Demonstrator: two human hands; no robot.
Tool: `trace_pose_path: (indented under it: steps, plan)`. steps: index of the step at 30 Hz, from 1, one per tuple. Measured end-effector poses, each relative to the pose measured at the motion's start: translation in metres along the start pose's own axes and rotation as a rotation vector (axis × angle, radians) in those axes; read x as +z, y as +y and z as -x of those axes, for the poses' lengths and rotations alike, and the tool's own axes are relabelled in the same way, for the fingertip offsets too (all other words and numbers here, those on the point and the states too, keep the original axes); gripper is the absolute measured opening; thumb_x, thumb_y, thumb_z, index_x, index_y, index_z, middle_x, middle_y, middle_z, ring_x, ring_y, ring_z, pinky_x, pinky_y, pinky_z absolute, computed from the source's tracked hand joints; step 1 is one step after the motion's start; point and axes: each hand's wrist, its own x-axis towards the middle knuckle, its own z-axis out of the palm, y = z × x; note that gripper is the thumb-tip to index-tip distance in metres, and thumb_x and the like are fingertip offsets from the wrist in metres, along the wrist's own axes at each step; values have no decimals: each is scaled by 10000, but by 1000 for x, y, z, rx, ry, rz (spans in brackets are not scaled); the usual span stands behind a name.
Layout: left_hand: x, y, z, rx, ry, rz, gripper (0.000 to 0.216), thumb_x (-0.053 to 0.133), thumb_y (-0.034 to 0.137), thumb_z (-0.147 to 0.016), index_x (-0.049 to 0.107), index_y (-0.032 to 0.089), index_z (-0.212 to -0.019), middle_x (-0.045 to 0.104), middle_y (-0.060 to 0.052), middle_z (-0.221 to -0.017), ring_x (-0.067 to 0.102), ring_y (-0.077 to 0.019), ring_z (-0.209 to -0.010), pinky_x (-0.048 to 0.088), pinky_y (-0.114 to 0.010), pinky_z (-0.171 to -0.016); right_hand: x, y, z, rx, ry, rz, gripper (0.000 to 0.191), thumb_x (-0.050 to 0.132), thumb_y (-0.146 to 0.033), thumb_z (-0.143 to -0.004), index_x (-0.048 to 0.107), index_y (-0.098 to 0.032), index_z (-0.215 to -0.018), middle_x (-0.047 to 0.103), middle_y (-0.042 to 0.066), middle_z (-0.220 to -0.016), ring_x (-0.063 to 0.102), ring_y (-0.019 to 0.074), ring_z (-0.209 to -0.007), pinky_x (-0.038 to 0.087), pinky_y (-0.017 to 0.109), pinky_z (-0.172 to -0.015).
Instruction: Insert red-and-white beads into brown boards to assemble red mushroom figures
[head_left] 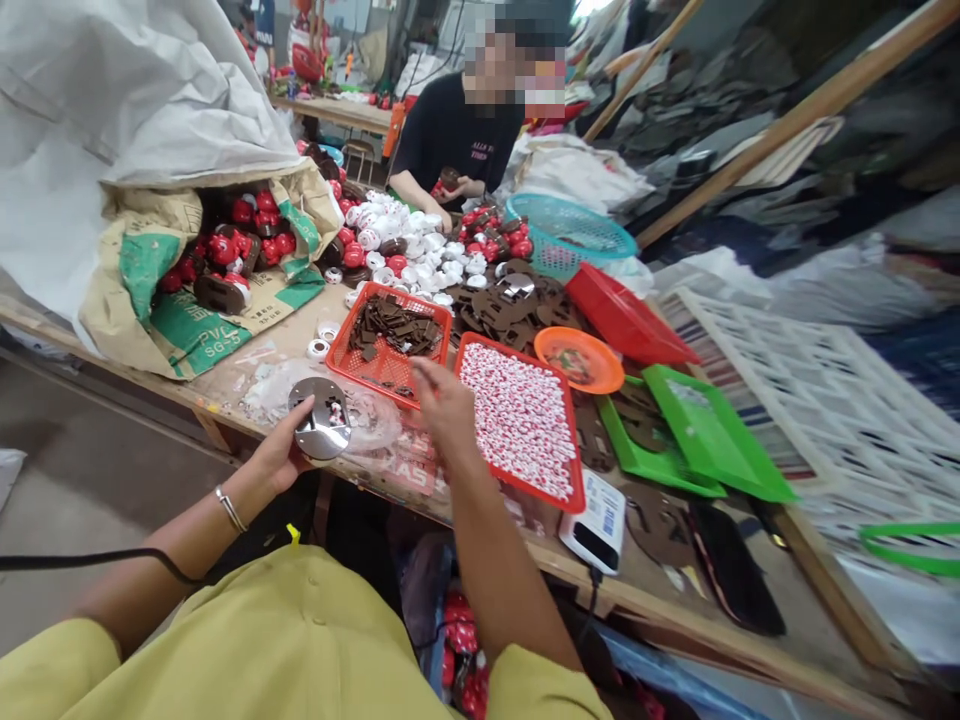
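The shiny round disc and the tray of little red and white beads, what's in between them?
In the head view, the right hand reaches out between the disc, held by the left hand, and the bead tray, above crinkly clear plastic.

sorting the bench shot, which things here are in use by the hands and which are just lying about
In use: left hand holding round metal disc; right hand over red basket of brown pieces; red tray of small red-white pieces.

Lying about: orange dish, green trays, teal basket, phone.

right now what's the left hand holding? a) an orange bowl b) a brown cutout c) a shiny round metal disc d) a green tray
c: the left hand grips a shiny round metal disc at the table's near edge, while the green tray and orange bowl lie untouched farther right.
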Motion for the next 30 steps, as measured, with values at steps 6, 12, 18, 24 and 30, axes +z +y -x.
trace_pose_path:
  steps: [6, 12, 18, 24, 30]
  plan:
    - [-7, 11, 5, -21, 31, -6, 371, 651, 438, -840, 663, 154, -1077, 705, -93, -906, 674, -223, -715, 573, -377, -607, 7, 48, -68, 248, -454, 312, 268, 688, -29, -692, 780, -164, -905, 766, 76, -905, 709, 245, -915, 528, 314, -892]
    - [-14, 19, 5, -19, 44, 25, 405, 668, 441, -823, 645, 157, -1111, 693, -77, -822, 664, -232, -661, 583, -450, -638, 51, 43, -82, 206, -491, 311, 236, 659, -70, -744, 778, -150, -931, 766, 75, -914, 707, 210, -849, 515, 233, -765]
    - [-27, 34, 8, 66, 36, 83, 416, 628, 416, -852, 625, 160, -1180, 702, -95, -861, 676, -245, -672, 590, -442, -630, 68, 24, -103, 146, -406, 264, 269, 581, -124, -802, 763, -202, -984, 759, 12, -955, 675, 159, -875, 480, 202, -783]
    - [-31, 39, 9, 109, 58, 133, 392, 604, 386, -875, 621, 167, -1199, 706, -92, -874, 683, -239, -691, 592, -393, -612, 70, 3, -103, 112, -394, 258, 264, 611, -121, -772, 756, -180, -985, 748, 56, -944, 657, 186, -874, 467, 240, -782]
    - [-39, 48, 7, 174, 133, 176, 375, 599, 386, -881, 635, 159, -1178, 712, -87, -867, 681, -222, -680, 585, -346, -585, 93, -31, -38, -127, -709, 229, 164, 617, -183, -810, 753, -180, -901, 729, 55, -882, 656, 183, -811, 473, 238, -761]
